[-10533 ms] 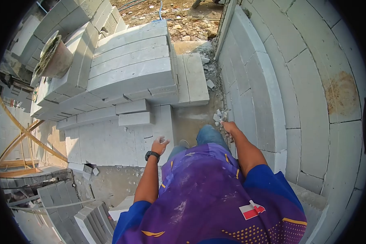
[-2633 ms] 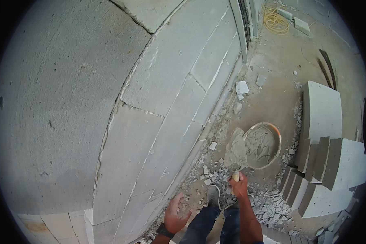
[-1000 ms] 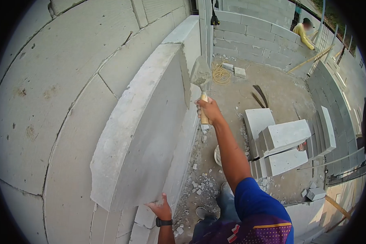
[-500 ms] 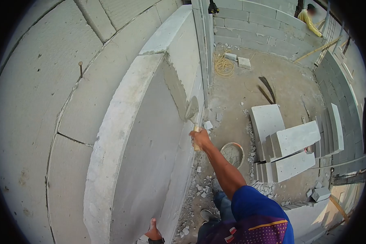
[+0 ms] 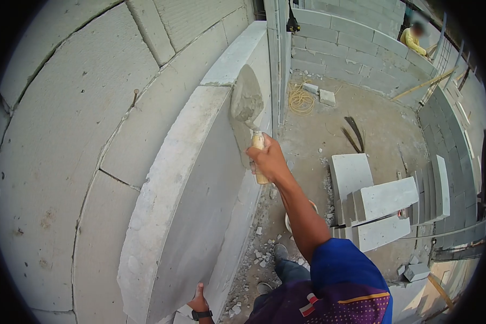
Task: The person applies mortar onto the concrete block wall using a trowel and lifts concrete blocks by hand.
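Observation:
My right hand (image 5: pixel 264 158) is closed round the wooden handle of a trowel (image 5: pixel 247 97). Its pointed blade is tilted upward, smeared with grey mortar, in front of the joint between two light grey blocks. Wet mortar (image 5: pixel 237 135) runs down the wall's side face below the blade. The half-height block wall (image 5: pixel 191 178) stretches along my left, with a rough top edge (image 5: pixel 164 162). My left hand (image 5: pixel 200 305), wearing a dark wristband, is low beside the wall face, thumb stretched up; its other fingers are partly hidden. Whitish pieces show beside it.
Right of me lie stacked blocks (image 5: pixel 386 200) on the dusty floor. A bucket (image 5: pixel 288 218) is mostly hidden behind my right arm. Rubble (image 5: pixel 264 254) lies near my shoes. Farther off are a coiled yellow hose (image 5: pixel 301 101) and a person in yellow (image 5: pixel 412 39) behind a wall.
My right hand has raised the trowel up along the mortar joint, turning its blade more fully into view. My left hand has shifted slightly. The view has tilted a little.

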A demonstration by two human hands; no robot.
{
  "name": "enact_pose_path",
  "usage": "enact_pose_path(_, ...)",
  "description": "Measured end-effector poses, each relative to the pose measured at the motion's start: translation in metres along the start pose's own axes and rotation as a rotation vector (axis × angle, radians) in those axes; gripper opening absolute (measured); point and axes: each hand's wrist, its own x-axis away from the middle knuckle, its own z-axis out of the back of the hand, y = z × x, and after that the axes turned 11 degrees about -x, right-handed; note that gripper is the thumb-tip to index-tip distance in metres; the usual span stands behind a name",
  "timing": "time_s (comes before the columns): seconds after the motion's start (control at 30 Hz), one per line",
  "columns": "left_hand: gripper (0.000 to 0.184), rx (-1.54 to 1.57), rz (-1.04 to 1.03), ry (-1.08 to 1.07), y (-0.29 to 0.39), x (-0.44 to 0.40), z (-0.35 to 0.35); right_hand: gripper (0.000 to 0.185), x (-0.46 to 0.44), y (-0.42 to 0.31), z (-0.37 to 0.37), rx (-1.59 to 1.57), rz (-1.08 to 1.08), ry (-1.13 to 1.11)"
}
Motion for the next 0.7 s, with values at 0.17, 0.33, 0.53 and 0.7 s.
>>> enact_pose_path(0.17,0.068,-0.157,-0.003,0.001,-0.004,-0.002,0.006,0.017,0.029,0.009,-0.006,-0.175,0.009,-0.196)
enact_pose_path(0.33,0.077,-0.078,-0.070,-0.029,0.006,-0.003,0.005,0.015,0.054,0.151,0.056,-0.435,-0.177,0.074)
enact_pose_path(0.53,0.071,-0.050,-0.076,-0.047,0.000,-0.005,0.006,0.015,0.059,0.306,0.100,-0.293,-0.482,0.272)
enact_pose_path(0.7,0.065,-0.067,-0.147,-0.023,-0.007,-0.007,0.005,0.015,0.048,0.282,0.070,-0.359,-0.474,0.246)
